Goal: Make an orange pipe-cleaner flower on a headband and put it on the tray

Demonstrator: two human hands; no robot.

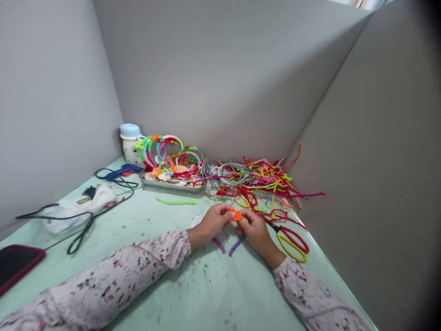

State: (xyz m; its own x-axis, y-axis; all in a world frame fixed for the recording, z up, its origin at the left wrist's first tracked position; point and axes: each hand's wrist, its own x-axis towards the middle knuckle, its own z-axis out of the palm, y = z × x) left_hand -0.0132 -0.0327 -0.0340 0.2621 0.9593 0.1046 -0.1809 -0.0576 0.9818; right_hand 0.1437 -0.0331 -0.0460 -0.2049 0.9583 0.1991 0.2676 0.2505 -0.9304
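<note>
Between my fingertips is a small orange pipe-cleaner flower (236, 214), bent into loops. My left hand (214, 221) pinches it from the left, and my right hand (254, 226) grips its other side. Beneath my hands, two purple pipe-cleaner ends (235, 247) stick out toward me; what they join is hidden. Just right of my right hand lie scissors (292, 243) with red and yellow handles. A white round piece (196, 221) shows partly behind my left hand.
A metal tray (172, 185) holds shells and pipe-cleaner headbands (165, 151). Tangled pipe cleaners (265, 177) pile up at right. A green pipe cleaner (175, 201), blue glue gun (122, 172), black cord (90, 220), plastic bag (76, 207), phone (19, 264) and jar (131, 145) lie about. Grey walls enclose the table.
</note>
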